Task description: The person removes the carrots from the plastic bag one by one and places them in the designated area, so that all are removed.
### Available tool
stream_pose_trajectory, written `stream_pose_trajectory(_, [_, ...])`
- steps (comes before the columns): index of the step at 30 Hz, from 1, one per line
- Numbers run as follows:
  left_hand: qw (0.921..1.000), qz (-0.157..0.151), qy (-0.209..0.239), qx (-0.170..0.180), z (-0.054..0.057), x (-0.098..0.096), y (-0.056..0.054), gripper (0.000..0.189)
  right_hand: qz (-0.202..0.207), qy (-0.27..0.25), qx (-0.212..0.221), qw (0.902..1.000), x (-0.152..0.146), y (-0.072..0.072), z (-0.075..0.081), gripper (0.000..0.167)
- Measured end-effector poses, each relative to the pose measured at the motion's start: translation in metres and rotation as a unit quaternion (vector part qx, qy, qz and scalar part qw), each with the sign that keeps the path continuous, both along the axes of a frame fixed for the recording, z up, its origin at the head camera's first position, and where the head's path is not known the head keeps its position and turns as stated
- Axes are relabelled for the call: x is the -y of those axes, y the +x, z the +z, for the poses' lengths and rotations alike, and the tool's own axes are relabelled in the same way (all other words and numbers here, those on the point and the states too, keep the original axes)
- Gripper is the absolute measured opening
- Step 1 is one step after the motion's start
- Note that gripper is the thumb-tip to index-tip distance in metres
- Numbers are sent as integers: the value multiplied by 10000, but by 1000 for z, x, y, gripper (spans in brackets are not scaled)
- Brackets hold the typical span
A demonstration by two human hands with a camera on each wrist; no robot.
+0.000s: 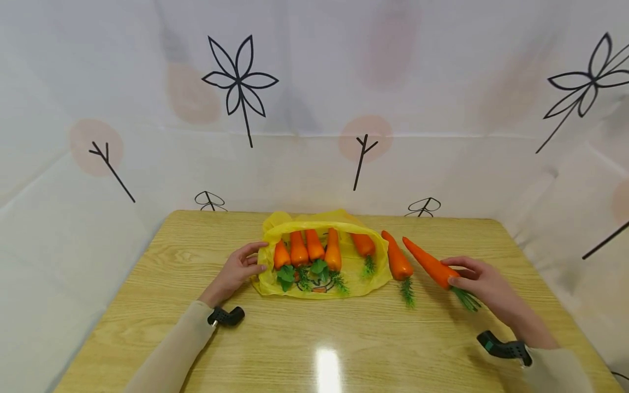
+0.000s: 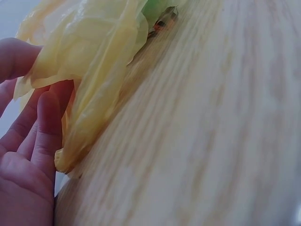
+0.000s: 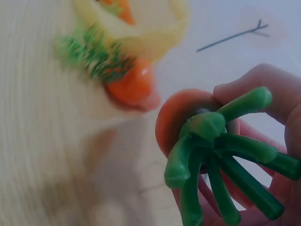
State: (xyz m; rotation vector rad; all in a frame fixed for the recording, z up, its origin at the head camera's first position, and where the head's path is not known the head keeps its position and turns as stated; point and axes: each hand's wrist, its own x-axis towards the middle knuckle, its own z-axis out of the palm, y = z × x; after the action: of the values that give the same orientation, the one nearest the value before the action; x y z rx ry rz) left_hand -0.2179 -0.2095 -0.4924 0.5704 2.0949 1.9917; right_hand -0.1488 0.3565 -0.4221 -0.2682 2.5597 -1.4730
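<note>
A yellow plastic bag point(image 1: 361, 279) lies on the table with its mouth facing me. Several toy carrots point(image 1: 298, 249) are inside, their green tops toward the opening. At the bag's left edge my left hand point(image 1: 241, 267) grips the plastic between thumb and fingers; in the left wrist view the film point(image 2: 101, 61) hides some fingertips. My right hand point(image 1: 479, 281) holds a long orange toy carrot point(image 1: 427, 263) by its thick end, tip pointing up and left. Its green plastic stems point(image 3: 221, 150) face the right wrist camera. Another carrot point(image 1: 399, 262) lies just right of the bag, between it and the held one.
The wooden table point(image 1: 275, 344) has its back edge close behind the bag. A white cloth with plant drawings point(image 1: 314, 98) hangs behind and at both sides. Each wrist carries a black camera band point(image 1: 503, 346).
</note>
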Motion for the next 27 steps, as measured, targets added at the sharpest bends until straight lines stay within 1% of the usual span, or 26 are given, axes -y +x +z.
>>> stream_pose_trajectory(5, [10000,5,13,90,1,-2,0,58,-278,-116,68,9995,-1,-8,-20,50])
stream_pose_trajectory(10, [9999,-4,9,116,2,-3,-1,58,-463,-20,-49,9989,5,-13,-31,50])
stream_pose_trajectory(17, [9999,48,-23,106,1,-3,-1,58,-666,220,-263,9972,18,-22,-37,53])
stream_pose_trajectory(21, [9999,48,-38,130,1,-3,-1,58,-784,367,-378,9955,26,-25,-37,54])
stream_pose_trajectory(27, [9999,12,78,130,-1,-2,-1,58,-820,262,-410,9954,37,-26,-36,56])
